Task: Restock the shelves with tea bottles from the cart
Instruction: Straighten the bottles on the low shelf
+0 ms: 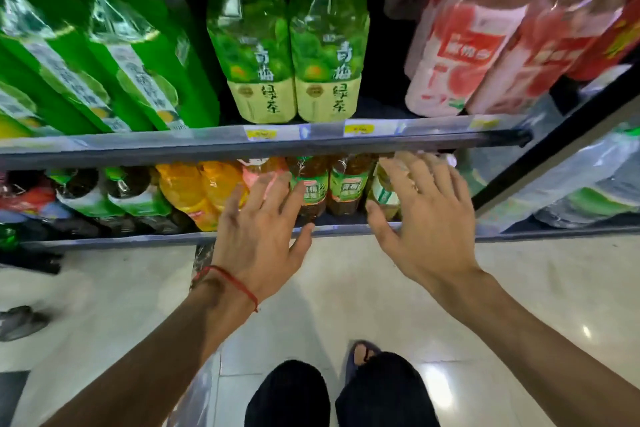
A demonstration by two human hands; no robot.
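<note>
Both hands are out in front of the lower shelf [341, 229], backs toward the camera. Left hand [259, 229]: fingers straight and spread, holding nothing, fingertips over the orange bottles [194, 191] and a pinkish bottle next to them. Red string [230, 282] around that wrist. Right hand [427, 215]: also flat and spread, nothing held, fingertips in front of a pale bottle [381, 192] at the right end of the row. Cannot tell whether either hand actually touches a bottle.

Two brown tea bottles [329, 185] with green labels stand upright on the lower shelf, between the two hands. On the upper shelf [207, 146], two big green tea bottles [289, 45] stand side by side, touching, at the front edge, with yellow price tags [259, 133] below them. To their left are darker green bottles [114, 55]; to the right, well apart, pink bottles [460, 45]. Below: pale tiled floor [519, 288], dark trouser legs, one sandalled foot.
</note>
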